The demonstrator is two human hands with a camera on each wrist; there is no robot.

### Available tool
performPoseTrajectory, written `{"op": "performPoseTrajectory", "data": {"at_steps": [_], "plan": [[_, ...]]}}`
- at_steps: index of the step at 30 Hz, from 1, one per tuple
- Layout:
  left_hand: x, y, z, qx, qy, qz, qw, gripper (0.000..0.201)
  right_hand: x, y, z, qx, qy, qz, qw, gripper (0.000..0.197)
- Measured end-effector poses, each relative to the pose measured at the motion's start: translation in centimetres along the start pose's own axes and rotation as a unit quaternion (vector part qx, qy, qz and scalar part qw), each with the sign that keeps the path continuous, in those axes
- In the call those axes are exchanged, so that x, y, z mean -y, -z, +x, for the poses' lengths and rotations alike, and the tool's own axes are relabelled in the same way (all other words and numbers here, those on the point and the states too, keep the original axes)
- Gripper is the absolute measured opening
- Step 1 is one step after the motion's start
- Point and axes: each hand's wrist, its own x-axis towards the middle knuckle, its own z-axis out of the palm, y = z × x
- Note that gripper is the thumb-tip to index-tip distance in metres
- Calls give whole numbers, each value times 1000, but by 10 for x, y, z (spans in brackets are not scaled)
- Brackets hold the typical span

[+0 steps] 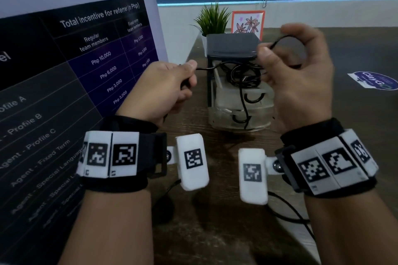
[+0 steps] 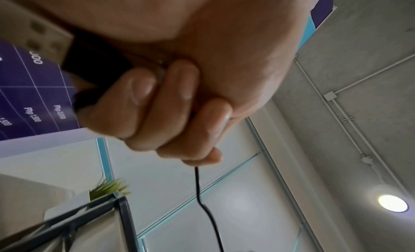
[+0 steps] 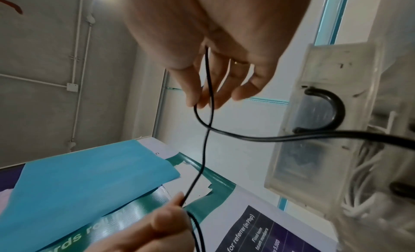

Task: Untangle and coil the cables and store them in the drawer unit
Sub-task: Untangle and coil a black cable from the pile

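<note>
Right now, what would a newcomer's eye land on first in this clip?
The two raised hands at centre: the left hand grips a thin black cable while the right hand loops it around its fingers. Behind them stands a small translucent drawer unit on the wooden table, its top drawer open with a black cable tangle. A large incentive poster fills the left side.

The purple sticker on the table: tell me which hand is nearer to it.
Right. The right hand is raised just left of the purple sticker, pinching the black cable. The left hand grips the cable beyond the drawer unit.
</note>
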Motion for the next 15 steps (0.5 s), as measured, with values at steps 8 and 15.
{"op": "performPoseTrajectory", "data": {"at_steps": [8,15], "plan": [[17,13,8,-109,47,42,992,38,21,19,6,61,-46,117,990,53],[21,38,9,-198,41,-7,979,38,37,21,-1,179,-14,-150,972,19]]}}
